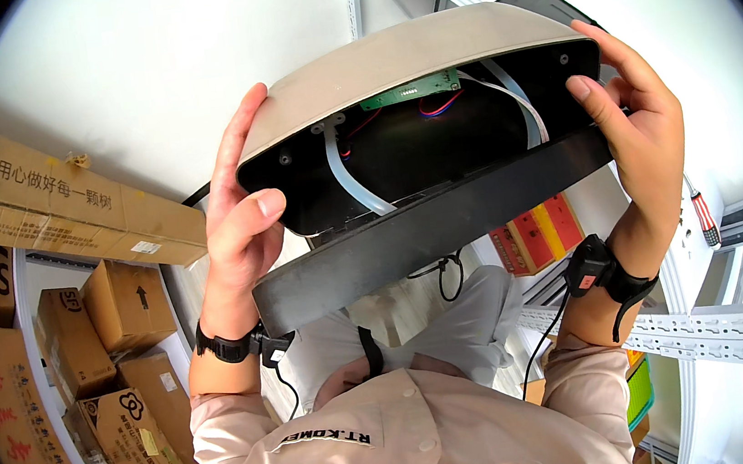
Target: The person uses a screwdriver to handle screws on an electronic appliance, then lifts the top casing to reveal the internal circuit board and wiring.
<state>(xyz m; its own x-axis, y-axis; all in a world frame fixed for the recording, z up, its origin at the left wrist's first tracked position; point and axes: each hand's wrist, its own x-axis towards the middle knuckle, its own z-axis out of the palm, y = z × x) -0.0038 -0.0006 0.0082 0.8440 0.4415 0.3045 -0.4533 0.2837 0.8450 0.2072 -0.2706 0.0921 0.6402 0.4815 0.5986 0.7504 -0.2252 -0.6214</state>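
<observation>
Held up in front of me is an opened, rounded housing with a beige outer shell [405, 45] and a dark hollow inside. My left hand [239, 215] grips its left end, thumb on the near rim and fingers around the outside. The right end is clasped by my right hand [642, 109], its thumb at the rim too. Inside, a green circuit board [410, 91] sits under the top edge with red and blue wires. Two pale flat strips [349, 179] curve from the shell toward a long black panel [443, 215], which hangs tilted below the opening.
Cardboard boxes [128, 305] are stacked at the left, one long carton [65, 194] on top. A screwdriver [706, 220] with a red-and-black handle lies on the white surface at right, above perforated metal shelf rails [722, 334]. A red-and-yellow box [537, 236] stands below the housing.
</observation>
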